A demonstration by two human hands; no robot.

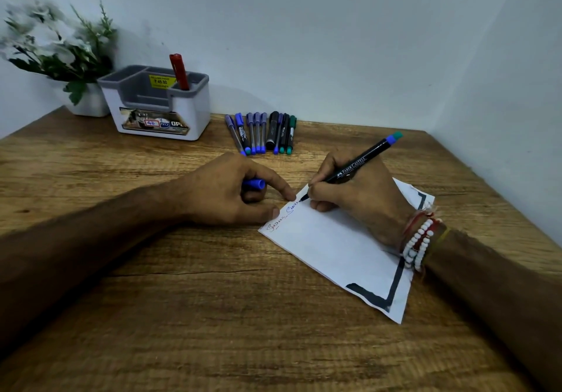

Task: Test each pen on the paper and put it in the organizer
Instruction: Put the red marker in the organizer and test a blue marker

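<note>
Testing underway, early stage by look. Organizer (pixel 197 108) far left, back of table (pixel 213 300): one red pen (pixel 179 70) upright in right rear compartment, no other pens seen in it, so approx one done. Pen row (pixel 261 133) just right of it, capped, flat on table, prob untested; most of job left. L hand (pixel 225 191) curled round blue cap (pixel 254 184), index tip at paper edge. R hand (pixel 362 200) pinching black pen (pixel 355 168), tip on paper (pixel 343 248) at top corner, by red + blue scrawls. Left for this one: recap, drop in organizer.
</note>
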